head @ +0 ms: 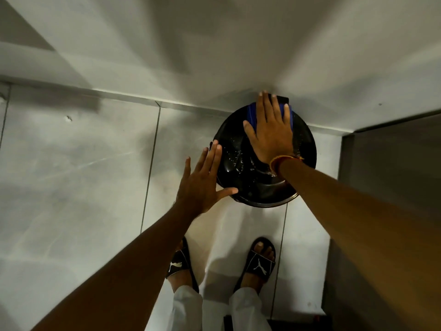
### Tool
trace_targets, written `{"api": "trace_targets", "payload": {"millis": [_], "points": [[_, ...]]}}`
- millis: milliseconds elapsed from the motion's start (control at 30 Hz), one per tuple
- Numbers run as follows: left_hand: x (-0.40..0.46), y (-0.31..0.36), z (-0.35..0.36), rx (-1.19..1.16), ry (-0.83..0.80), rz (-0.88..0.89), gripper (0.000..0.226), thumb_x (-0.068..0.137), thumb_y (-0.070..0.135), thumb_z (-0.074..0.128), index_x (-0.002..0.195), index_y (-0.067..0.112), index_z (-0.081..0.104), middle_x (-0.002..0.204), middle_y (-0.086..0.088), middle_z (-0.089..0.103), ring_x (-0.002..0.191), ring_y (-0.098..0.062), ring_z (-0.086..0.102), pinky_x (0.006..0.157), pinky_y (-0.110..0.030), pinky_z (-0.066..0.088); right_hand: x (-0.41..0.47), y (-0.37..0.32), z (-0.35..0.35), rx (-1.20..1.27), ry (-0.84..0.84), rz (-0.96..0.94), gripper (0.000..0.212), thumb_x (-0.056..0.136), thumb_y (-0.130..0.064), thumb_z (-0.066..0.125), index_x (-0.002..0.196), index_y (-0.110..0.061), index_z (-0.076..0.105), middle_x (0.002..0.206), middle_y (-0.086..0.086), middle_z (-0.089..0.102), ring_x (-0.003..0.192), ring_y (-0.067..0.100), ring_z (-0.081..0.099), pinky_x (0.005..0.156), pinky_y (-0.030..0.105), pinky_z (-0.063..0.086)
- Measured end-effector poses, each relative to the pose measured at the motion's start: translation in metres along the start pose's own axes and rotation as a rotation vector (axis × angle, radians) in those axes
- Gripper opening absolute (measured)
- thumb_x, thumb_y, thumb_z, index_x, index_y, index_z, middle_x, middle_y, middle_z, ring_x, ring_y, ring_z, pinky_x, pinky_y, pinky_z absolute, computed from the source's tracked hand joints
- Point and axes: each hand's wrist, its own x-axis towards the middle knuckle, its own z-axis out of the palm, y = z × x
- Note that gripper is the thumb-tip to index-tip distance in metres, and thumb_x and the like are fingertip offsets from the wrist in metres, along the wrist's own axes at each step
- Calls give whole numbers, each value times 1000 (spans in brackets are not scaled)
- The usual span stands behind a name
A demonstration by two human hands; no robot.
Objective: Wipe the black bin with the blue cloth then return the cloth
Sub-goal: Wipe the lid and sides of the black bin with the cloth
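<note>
A round black bin with a glossy lid stands on the floor against the wall, seen from above, with water droplets on the lid. My right hand lies flat on the far part of the lid and presses the blue cloth under its palm and fingers; only strips of the cloth show on either side of the hand. My left hand is open with fingers spread and rests against the bin's left rim, holding nothing.
The white wall rises directly behind the bin. Pale floor tiles spread to the left. A dark grey cabinet side stands close on the right. My two feet in black slides stand just before the bin.
</note>
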Motion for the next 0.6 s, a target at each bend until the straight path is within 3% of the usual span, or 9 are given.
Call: {"api": "trace_targets", "payload": {"millis": [133,333,600], "points": [[0,2,3,-20,16,-15,115,78,90,27,160,17,-8,170,-2,-9,157,-26,5,121,-63,19,-2,-11,2,-49,-15,-141,73,105,-51,27,162,-9,13,171,10,13,159,29,11,129,51,7],[2,-3,10,-31,13,-17,116,75,93,28,160,22,-6,170,0,-5,157,-26,4,121,-64,15,-37,-21,18,-191,-30,-542,71,103,-49,26,162,-10,17,171,11,15,159,29,11,129,50,8],[1,-4,6,-6,12,-22,114,76,90,30,159,23,-11,169,4,-13,157,-27,2,119,-66,16,-124,25,49,-190,45,-722,67,105,-39,38,163,-11,16,172,9,12,159,27,8,129,48,13]]}}
